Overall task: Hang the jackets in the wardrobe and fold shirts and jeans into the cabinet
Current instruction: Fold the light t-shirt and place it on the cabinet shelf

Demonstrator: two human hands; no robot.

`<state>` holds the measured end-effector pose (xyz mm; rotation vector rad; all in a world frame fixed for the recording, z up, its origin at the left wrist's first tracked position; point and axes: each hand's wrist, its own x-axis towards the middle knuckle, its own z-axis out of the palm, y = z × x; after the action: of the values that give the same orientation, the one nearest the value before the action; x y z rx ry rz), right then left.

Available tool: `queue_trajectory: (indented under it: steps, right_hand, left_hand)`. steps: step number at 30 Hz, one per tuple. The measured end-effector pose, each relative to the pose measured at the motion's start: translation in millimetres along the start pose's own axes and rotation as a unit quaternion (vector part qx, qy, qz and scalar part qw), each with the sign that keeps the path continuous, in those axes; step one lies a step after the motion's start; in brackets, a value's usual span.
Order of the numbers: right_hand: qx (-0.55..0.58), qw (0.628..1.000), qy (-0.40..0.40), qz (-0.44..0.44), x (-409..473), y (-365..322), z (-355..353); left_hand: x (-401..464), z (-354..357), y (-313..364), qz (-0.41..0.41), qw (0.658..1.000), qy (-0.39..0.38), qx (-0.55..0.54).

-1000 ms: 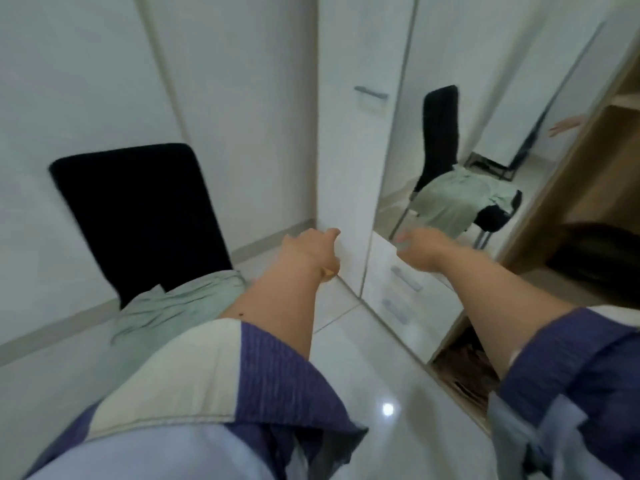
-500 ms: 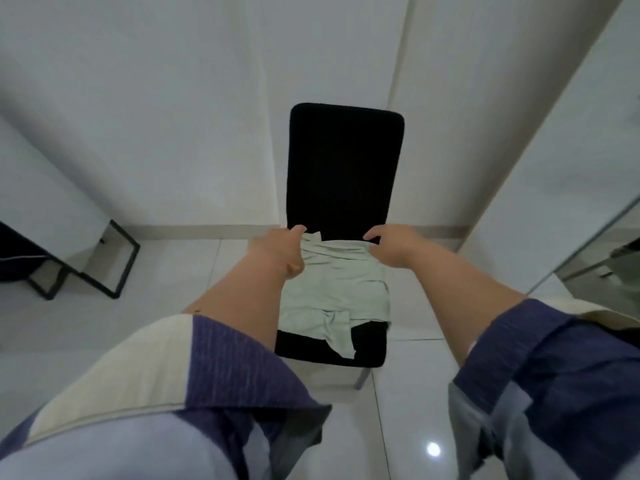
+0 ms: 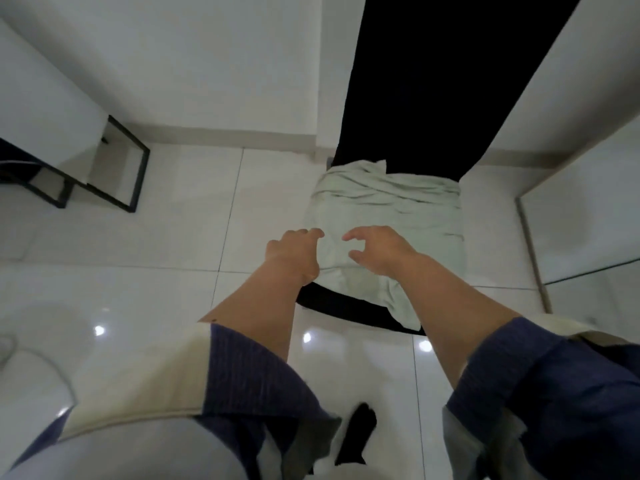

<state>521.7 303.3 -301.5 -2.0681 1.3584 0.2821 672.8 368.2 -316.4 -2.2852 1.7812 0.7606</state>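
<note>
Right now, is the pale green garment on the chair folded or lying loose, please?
Lying loose: the pale green garment is rumpled across the black chair seat, one corner hanging over the front edge.

The person wears a shirt with rolled sleeves [image 3: 242, 386] blocked in navy, cream and pale blue; a black sock [image 3: 360, 431] shows at six o'clock.

One pale green shirt [image 3: 388, 209], one black chair [image 3: 446, 81] (two hands above).
</note>
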Motion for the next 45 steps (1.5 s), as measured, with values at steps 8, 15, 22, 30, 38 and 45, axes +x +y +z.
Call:
queue_trajectory:
  steps: [8, 15, 22, 30, 38, 45]
  right_hand:
    - [0.023, 0.999, -0.019, 0.013, 90, 36, 123]
    - [-0.120, 0.989, 0.071, -0.059, 115, 53, 168]
    - [0.095, 0.994, 0.062, 0.000, 110, 51, 149]
    - [0.092, 0.995, 0.027, -0.039, 86, 42, 55]
    - [0.083, 0.982, 0.152, -0.081, 46, 27, -73]
    - [0.108, 0.958, 0.254, -0.072, -25, 6, -166]
  left_hand:
    - [73, 111, -33, -0.020, 0.998, -0.041, -0.041]
    - [99, 166, -46, -0.051, 0.980, 0.065, -0.180]
    - [101, 153, -37, -0.067, 0.996, 0.052, -0.036]
    - [98, 62, 3, -0.007, 0.981, 0.144, -0.131]
    - [70, -21, 43, 0.047, 0.962, 0.203, -0.174]
    - [28, -112, 100, 0.071, 0.941, 0.268, -0.196]
